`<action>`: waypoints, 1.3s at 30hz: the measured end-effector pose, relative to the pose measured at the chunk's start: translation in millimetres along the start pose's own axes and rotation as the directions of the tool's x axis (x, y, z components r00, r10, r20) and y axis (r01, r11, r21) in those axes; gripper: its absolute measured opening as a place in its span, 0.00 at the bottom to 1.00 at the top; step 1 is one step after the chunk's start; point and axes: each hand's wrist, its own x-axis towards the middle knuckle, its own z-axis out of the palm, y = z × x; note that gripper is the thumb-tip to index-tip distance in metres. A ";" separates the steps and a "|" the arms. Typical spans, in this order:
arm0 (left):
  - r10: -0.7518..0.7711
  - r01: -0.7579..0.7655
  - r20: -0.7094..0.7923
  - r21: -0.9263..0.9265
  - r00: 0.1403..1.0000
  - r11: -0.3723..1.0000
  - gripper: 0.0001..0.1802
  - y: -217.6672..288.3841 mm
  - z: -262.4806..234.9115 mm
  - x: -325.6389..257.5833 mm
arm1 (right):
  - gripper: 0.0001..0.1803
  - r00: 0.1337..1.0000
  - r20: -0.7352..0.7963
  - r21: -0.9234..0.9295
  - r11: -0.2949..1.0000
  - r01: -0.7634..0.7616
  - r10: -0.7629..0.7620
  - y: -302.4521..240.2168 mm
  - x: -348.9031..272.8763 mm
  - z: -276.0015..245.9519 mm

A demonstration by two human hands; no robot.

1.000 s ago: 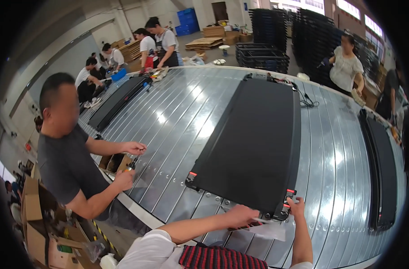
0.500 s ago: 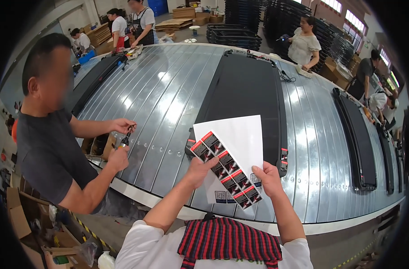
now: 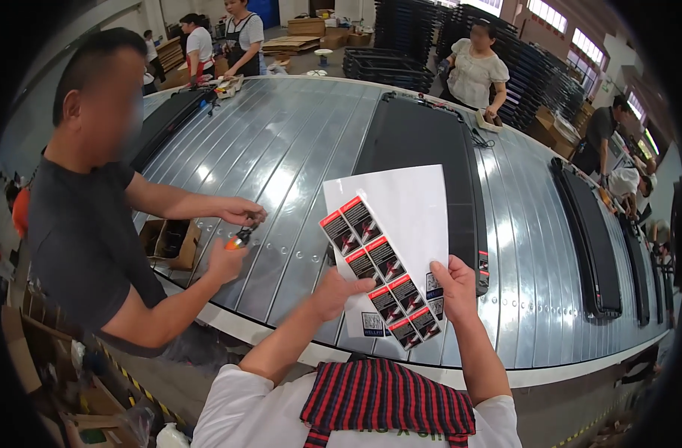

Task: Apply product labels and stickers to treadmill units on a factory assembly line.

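Head view looks down, close over conveyor (image 3: 281, 172)

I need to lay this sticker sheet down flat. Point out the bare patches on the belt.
Bare ribbed silver conveyor lies between the long black flat panel and the co-worker's hands. Another strip runs between that panel and the narrow black panel. The near edge is crowded by the white sticker sheet and both hands.

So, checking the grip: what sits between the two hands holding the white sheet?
In the head view, a strip of red-and-black stickers on the white sheet runs between the left hand and right hand.
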 end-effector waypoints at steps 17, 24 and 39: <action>0.099 -0.077 0.097 -0.205 0.990 0.976 0.25 -26.6 29.5 -27.9 | 0.13 0.924 0.322 -0.373 0.870 0.322 -0.205 15.2 -6.8 -1.4; 0.110 -0.104 0.105 -0.062 0.988 0.993 0.32 -34.4 57.2 -30.8 | 0.16 0.814 0.452 -0.349 0.767 0.538 -0.365 -18.8 -12.3 -20.8; 0.108 -0.114 0.087 0.069 0.990 0.991 0.35 -26.7 77.8 -16.0 | 0.16 0.827 0.448 -0.260 0.836 0.483 -0.339 -22.7 1.3 -52.8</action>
